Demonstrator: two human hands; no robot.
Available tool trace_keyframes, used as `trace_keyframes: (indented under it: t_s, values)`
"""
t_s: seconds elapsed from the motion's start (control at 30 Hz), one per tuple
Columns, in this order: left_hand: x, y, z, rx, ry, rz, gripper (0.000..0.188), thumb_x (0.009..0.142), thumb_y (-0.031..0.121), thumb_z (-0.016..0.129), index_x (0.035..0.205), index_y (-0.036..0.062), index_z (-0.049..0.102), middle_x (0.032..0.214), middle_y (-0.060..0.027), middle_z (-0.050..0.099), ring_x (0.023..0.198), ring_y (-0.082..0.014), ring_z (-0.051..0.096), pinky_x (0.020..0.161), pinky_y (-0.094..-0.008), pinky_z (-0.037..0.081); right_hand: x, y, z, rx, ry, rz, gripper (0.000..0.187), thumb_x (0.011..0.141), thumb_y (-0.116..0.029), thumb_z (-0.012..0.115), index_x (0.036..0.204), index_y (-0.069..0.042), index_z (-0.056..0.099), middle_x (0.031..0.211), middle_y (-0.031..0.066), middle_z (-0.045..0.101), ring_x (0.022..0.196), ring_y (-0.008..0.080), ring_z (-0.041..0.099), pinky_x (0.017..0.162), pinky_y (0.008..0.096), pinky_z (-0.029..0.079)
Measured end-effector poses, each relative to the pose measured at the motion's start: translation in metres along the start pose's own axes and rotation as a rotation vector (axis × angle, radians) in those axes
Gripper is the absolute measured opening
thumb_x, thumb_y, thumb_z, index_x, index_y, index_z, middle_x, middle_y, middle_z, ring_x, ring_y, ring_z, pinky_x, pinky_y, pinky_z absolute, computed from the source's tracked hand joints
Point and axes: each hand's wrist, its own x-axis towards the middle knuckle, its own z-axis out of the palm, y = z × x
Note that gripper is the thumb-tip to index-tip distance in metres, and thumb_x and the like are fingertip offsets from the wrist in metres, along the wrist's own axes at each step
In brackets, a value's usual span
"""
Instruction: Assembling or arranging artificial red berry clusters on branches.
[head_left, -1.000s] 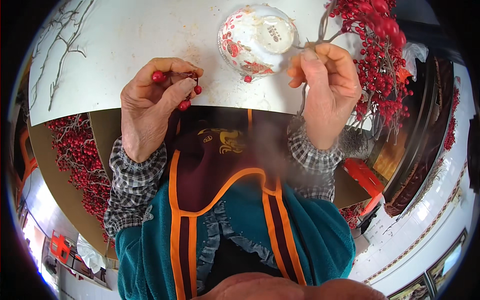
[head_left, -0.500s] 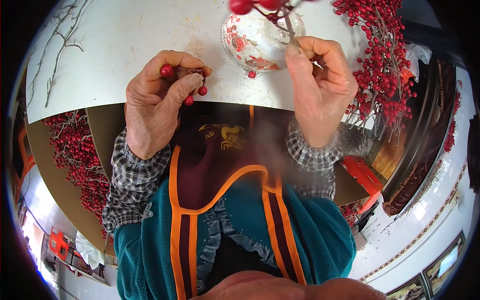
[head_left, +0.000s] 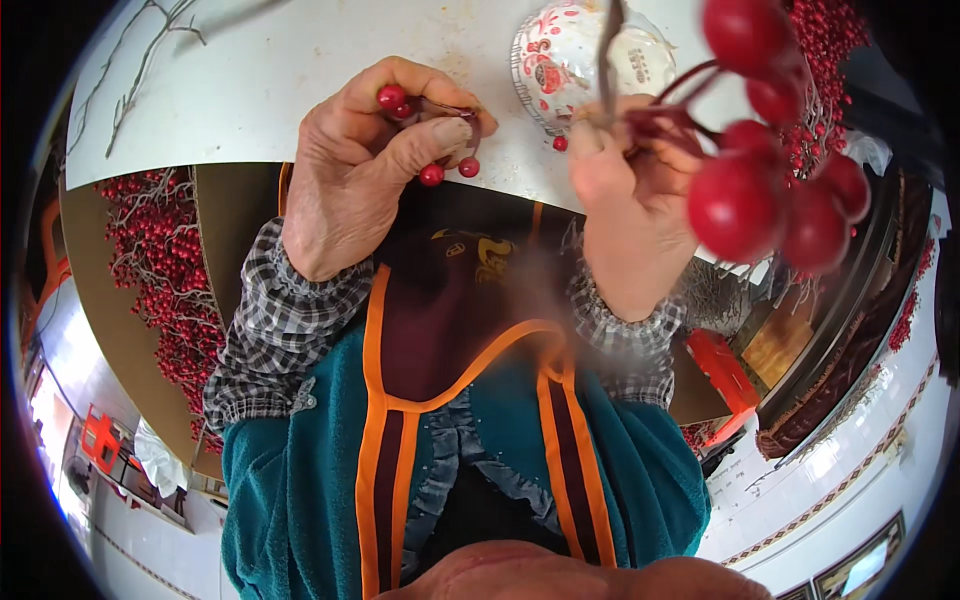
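Pinched between the thumb and fingers of my left hand point(head_left: 345, 190) is a small sprig of red berries point(head_left: 432, 175), its berries sticking out on both sides of the fingers. My right hand point(head_left: 630, 220) grips the grey-brown stem of a berry branch point(head_left: 612, 50). Its large red berries point(head_left: 735, 205) hang very close to the camera, blurred, and cover part of that hand's fingers. Just beyond the right hand, a white bowl with red patterns point(head_left: 548, 80) sits on the white table point(head_left: 270, 100). A loose red berry point(head_left: 560, 143) lies by its near rim.
Bare twigs point(head_left: 128, 100) lie at the table's far left. Red berry branches point(head_left: 165, 290) fill a spot below the table's left edge. More berry branches point(head_left: 830, 45) lie at the far right, above a red plastic object point(head_left: 725, 372).
The branch in my right hand has swung toward the camera and to the right, bringing its berries down into view. My left hand, still pinching the sprig, sits farther right and higher in view.
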Motion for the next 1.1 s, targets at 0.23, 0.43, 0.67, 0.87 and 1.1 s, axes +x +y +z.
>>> trace_keyframes:
  t_s: [0.23, 0.43, 0.67, 0.87, 1.1]
  values:
    - [0.000, 0.000, -0.001, 0.081, -0.029, -0.036, 0.009, 0.090, 0.001, 0.065, 0.100, 0.0010, 0.064, 0.088, -0.0030, 0.069, 0.073, -0.0039, 0.058, 0.066, -0.0181, 0.048, -0.004, 0.006, 0.013, -0.023, -0.085, 0.081, 0.007, 0.086, 0.005, 0.063, 0.091, 0.002, 0.060, 0.071, -0.0029, 0.057, 0.062, 0.0007, 0.048, 0.055, 0.0169, 0.038]
    - [-0.001, -0.003, 0.001, 0.098, -0.007, 0.006, 0.010, 0.089, 0.003, 0.067, 0.099, 0.0024, 0.065, 0.083, -0.0012, 0.068, 0.070, -0.0025, 0.057, 0.062, -0.0166, 0.047, -0.005, 0.010, 0.016, -0.073, -0.095, 0.076, 0.006, 0.085, 0.004, 0.064, 0.090, 0.002, 0.061, 0.071, -0.0035, 0.054, 0.063, 0.0011, 0.046, 0.055, 0.0181, 0.038]
    - [0.000, -0.002, 0.001, 0.162, -0.013, 0.006, 0.011, 0.089, 0.002, 0.067, 0.100, 0.0026, 0.066, 0.084, -0.0016, 0.069, 0.070, -0.0027, 0.057, 0.062, -0.0169, 0.048, -0.005, 0.010, 0.016, -0.080, -0.089, 0.078, 0.006, 0.085, 0.004, 0.064, 0.091, 0.002, 0.061, 0.070, -0.0037, 0.055, 0.063, 0.0014, 0.047, 0.055, 0.0180, 0.039]
    - [0.000, -0.004, 0.001, 0.145, -0.014, 0.005, 0.010, 0.089, 0.002, 0.067, 0.099, 0.0026, 0.066, 0.084, -0.0016, 0.069, 0.070, -0.0026, 0.057, 0.063, -0.0169, 0.048, -0.005, 0.009, 0.012, -0.076, -0.111, 0.077, 0.007, 0.086, 0.004, 0.064, 0.092, 0.002, 0.061, 0.072, -0.0030, 0.055, 0.064, 0.0016, 0.047, 0.056, 0.0180, 0.039]
    - [0.000, -0.004, 0.001, 0.206, -0.017, 0.002, 0.010, 0.089, 0.002, 0.066, 0.099, 0.0033, 0.066, 0.080, 0.0001, 0.066, 0.069, -0.0026, 0.056, 0.062, -0.0170, 0.048, -0.007, 0.012, 0.011, -0.072, -0.104, 0.073, 0.007, 0.086, 0.004, 0.064, 0.092, 0.002, 0.061, 0.071, -0.0029, 0.055, 0.063, 0.0012, 0.047, 0.055, 0.0178, 0.038]
